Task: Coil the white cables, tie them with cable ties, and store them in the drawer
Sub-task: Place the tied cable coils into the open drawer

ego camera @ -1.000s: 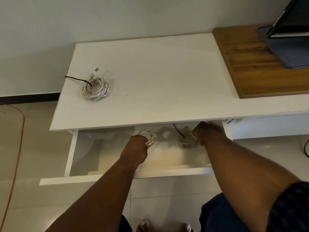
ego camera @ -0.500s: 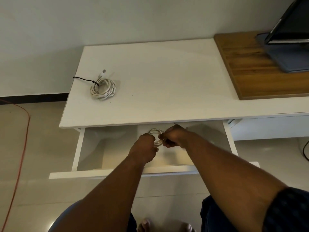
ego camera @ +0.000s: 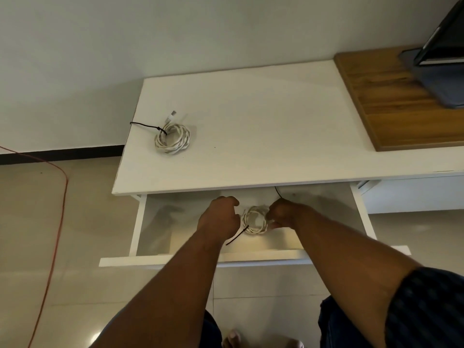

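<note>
In the drawer [ego camera: 150, 261], left hand [ego camera: 219, 220] and right hand [ego camera: 285, 214] pinch opposite sides of the coiled cable [ego camera: 256, 231]

A plain pale wall [ego camera: 175, 46] filled the view from 9 to 1 o'clock, with a black skirting [ego camera: 62, 153] along its foot at 9 o'clock. Below lay a glossy beige tiled floor [ego camera: 30, 222], with a faint glare at 7 o'clock. A red cord [ego camera: 60, 209] ran over the tiles from 9 down to 7 o'clock. A white tabletop [ego camera: 263, 121] stood against the wall at the centre. At 2 o'clock a wood panel [ego camera: 401, 109] lay on it, carrying a grey base [ego camera: 439, 81] and a dark screen [ego camera: 447, 38]. The light was dim and even.
</note>
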